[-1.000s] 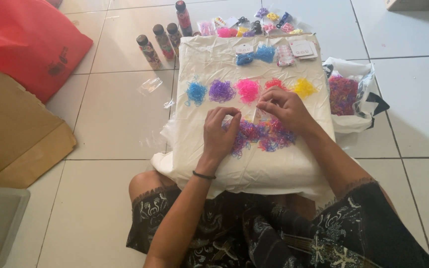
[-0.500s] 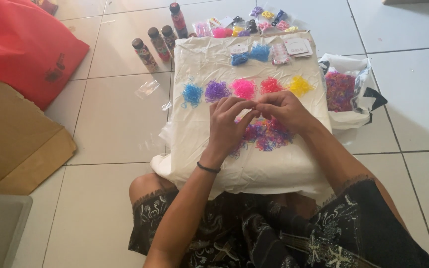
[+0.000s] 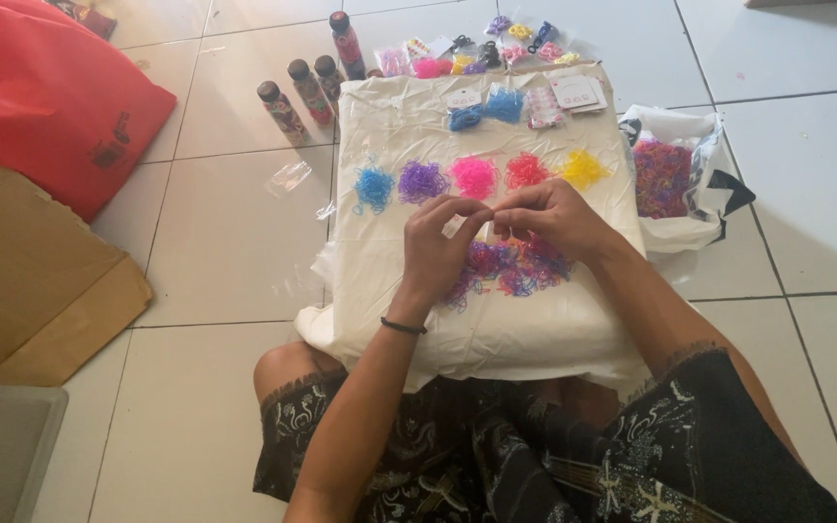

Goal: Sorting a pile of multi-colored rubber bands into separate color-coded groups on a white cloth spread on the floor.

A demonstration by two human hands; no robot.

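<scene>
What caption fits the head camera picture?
Left hand and right hand pinch together above mixed bands, near five sorted colour piles.

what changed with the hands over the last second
Both hands lifted off the mixed pile of bands and came together above it: the left hand and right hand now meet fingertip to fingertip, pinching something too small to tell. The five sorted heaps, blue through yellow, and the bottles stayed put.

sorted band piles (image 3: 475, 177): 5, in a row, blue, purple, pink, red, yellow | mixed pile (image 3: 511, 268): 1, at 6 o'clock of the row | bottles (image 3: 310, 81): 4, at 10 o'clock | hands (image 3: 438, 242): 2 | red bag (image 3: 46, 102): 1
</scene>
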